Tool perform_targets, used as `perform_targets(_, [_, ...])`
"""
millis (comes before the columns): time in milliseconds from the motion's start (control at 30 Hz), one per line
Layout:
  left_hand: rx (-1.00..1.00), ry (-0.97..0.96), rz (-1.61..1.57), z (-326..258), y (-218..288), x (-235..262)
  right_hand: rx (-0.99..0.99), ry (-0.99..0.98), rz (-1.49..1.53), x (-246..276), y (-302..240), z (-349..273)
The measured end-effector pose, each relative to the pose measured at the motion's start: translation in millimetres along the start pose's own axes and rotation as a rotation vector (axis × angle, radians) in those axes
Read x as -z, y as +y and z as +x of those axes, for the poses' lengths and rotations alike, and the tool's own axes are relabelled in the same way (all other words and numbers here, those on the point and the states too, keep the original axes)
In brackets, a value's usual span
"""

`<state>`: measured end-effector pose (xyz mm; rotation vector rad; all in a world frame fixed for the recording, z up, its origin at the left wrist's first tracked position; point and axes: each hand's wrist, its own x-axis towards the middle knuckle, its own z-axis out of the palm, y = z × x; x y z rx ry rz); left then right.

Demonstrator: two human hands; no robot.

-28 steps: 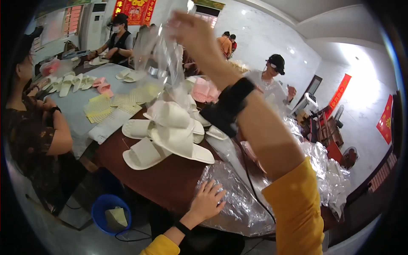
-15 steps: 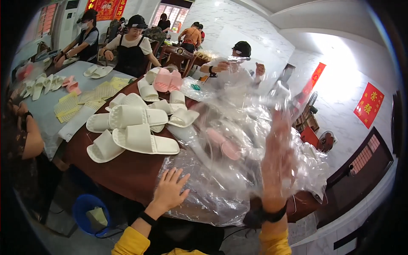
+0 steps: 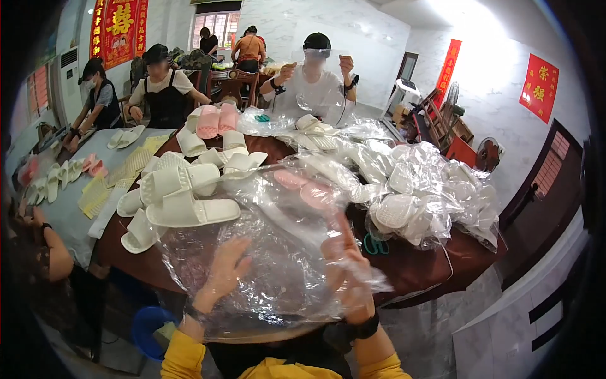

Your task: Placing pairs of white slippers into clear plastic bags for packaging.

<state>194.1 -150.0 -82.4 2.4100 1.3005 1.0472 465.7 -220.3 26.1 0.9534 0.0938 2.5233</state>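
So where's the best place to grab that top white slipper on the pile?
Probably by the wide strap of the top white slipper, coming from above and the near side. It lies flat, sole down, on the stack, and the strap arches up, leaving room for fingers. The left hand is nearest.

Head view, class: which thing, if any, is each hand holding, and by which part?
The right hand grips a clear plastic bag at its near right edge. The left hand lies spread flat on the same bag, pressing rather than gripping.
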Motion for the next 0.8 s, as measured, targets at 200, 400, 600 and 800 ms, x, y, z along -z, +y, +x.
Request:
perform_targets(200, [0.024,0.131,-0.261,-22,-71,21,0.315,0.880,-1.772,12,-49,-54])
perform_targets(400, [0.533,0.583,-0.797,-7,-43,99,0.249,1.102,-2.283,14,-53,-81])
perform_targets(600, [0.138,0.081,-0.293,35,91,139,0.197,1.176,-2.316,10,-51,-91])
perform_targets(800, [-0.058,-0.184,0.224,19,54,3,0.264,1.134,-2.215,19,-56,-96])
